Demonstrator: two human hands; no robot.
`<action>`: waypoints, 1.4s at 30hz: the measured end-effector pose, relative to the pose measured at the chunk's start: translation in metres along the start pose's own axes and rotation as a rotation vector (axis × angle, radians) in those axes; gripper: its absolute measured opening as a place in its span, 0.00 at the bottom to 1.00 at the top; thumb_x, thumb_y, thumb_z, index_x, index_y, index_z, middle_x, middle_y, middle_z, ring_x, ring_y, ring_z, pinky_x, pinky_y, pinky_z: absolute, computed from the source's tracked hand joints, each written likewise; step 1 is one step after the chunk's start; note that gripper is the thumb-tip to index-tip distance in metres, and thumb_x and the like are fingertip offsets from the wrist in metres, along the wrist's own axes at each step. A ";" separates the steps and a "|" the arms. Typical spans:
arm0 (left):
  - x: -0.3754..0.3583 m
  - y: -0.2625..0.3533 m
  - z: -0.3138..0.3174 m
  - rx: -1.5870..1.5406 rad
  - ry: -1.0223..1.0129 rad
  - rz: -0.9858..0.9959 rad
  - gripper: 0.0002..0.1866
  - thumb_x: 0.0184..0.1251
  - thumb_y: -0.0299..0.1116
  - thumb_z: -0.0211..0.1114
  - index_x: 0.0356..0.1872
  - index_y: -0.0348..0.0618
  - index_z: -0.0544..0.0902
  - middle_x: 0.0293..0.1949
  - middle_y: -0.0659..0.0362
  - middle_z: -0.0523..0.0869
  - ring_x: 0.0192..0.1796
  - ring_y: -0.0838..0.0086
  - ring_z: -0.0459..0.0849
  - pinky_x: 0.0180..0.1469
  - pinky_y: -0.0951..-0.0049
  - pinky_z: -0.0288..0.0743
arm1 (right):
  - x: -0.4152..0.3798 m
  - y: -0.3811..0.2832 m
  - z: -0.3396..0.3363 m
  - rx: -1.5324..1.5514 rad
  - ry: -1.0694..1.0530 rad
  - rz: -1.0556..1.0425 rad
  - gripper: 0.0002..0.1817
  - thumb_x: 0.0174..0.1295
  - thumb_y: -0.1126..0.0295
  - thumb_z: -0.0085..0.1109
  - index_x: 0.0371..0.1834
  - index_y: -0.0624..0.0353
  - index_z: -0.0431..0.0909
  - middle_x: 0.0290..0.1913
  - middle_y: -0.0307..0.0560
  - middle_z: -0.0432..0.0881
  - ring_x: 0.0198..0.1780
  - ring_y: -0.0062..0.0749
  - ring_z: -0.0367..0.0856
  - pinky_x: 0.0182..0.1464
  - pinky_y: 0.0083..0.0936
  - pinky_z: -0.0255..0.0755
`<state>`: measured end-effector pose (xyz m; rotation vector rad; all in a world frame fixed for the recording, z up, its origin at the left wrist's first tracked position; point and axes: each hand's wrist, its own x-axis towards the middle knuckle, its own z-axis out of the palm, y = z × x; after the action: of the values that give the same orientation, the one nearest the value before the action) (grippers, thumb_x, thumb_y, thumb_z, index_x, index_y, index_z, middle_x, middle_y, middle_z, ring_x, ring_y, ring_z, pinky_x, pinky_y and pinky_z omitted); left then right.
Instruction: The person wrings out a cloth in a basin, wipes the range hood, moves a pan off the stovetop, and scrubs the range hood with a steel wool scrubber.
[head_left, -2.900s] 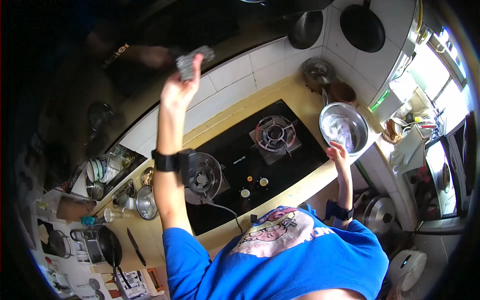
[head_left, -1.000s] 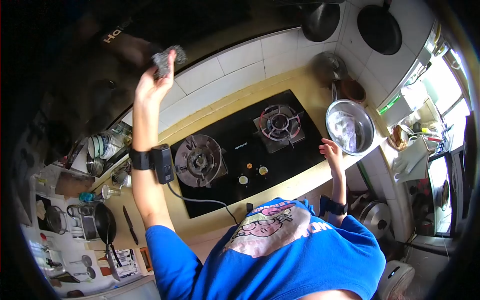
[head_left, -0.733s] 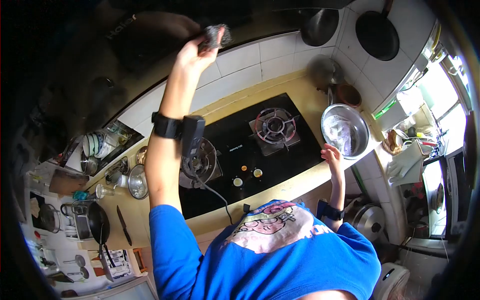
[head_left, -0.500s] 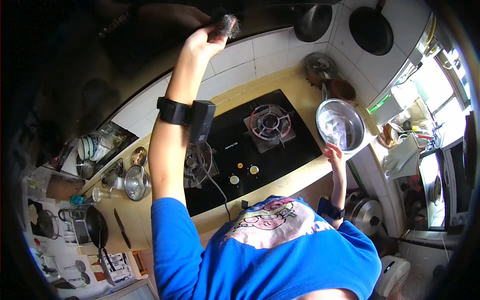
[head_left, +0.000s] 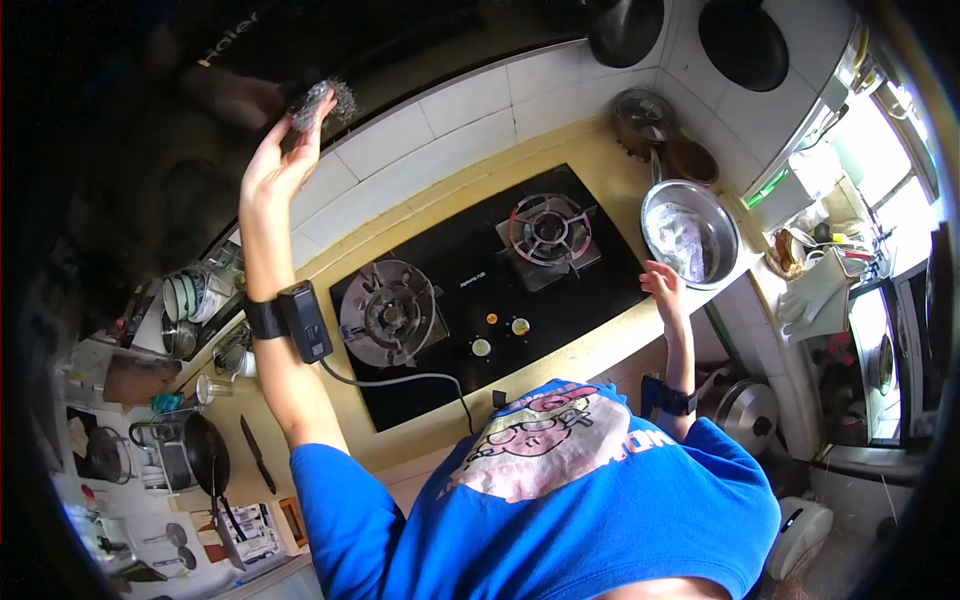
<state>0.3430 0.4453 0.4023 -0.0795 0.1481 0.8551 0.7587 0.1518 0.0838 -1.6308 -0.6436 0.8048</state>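
Note:
My left hand [head_left: 283, 165] is raised at the upper left, its fingers closed on a steel wool scrubber [head_left: 325, 105], a tangle of grey metal wire. The scrubber lies against the dark, glossy front of the range hood [head_left: 400, 45], which mirrors the hand faintly. Lower down on the right, my right hand [head_left: 664, 284] hangs near the counter edge with its fingers apart and nothing in them. Just beyond its fingertips stands a metal pot [head_left: 728, 235] with a crumpled clear plastic bag [head_left: 680, 235] inside.
Below my arms lies a black gas hob [head_left: 470, 350] with two burners. A cable runs from the device on my left wrist across it. At the left are a knife [head_left: 258, 455] and a black frying pan [head_left: 206, 452]. Dark pans [head_left: 742, 45] hang at the back right.
My left hand has moved left and slightly down along the hood with the scrubber, uncovering the left burner. My right hand stays near the pot.

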 end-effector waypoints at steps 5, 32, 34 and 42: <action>-0.002 0.001 0.001 0.008 0.017 0.018 0.27 0.69 0.27 0.45 0.66 0.31 0.50 0.66 0.46 0.59 0.63 0.56 0.67 0.62 0.59 0.66 | -0.001 0.004 0.004 -0.015 -0.021 0.027 0.15 0.64 0.70 0.45 0.52 0.60 0.73 0.34 0.44 0.82 0.34 0.22 0.79 0.37 0.17 0.70; 0.042 -0.044 -0.013 -0.210 -0.126 -0.084 0.27 0.70 0.40 0.44 0.64 0.32 0.57 0.62 0.44 0.66 0.58 0.54 0.72 0.58 0.55 0.71 | -0.025 0.015 -0.050 -0.017 0.184 0.013 0.14 0.63 0.70 0.46 0.49 0.63 0.74 0.35 0.45 0.80 0.36 0.25 0.79 0.40 0.20 0.73; 0.008 -0.013 -0.019 -0.200 -0.123 -0.015 0.26 0.67 0.30 0.46 0.65 0.31 0.55 0.62 0.46 0.66 0.59 0.58 0.72 0.60 0.58 0.69 | -0.023 0.010 -0.033 -0.016 0.145 0.000 0.14 0.63 0.70 0.47 0.49 0.63 0.74 0.36 0.46 0.80 0.36 0.25 0.79 0.41 0.21 0.73; -0.051 0.025 -0.017 -0.129 -0.045 0.225 0.25 0.66 0.24 0.46 0.64 0.32 0.57 0.63 0.48 0.65 0.60 0.59 0.71 0.60 0.59 0.70 | -0.016 -0.025 0.033 0.038 -0.084 0.007 0.14 0.63 0.72 0.45 0.50 0.64 0.73 0.37 0.47 0.81 0.38 0.25 0.78 0.44 0.20 0.72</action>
<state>0.2892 0.4217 0.3938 -0.1661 0.0596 1.0895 0.7227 0.1645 0.1069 -1.5726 -0.6782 0.8893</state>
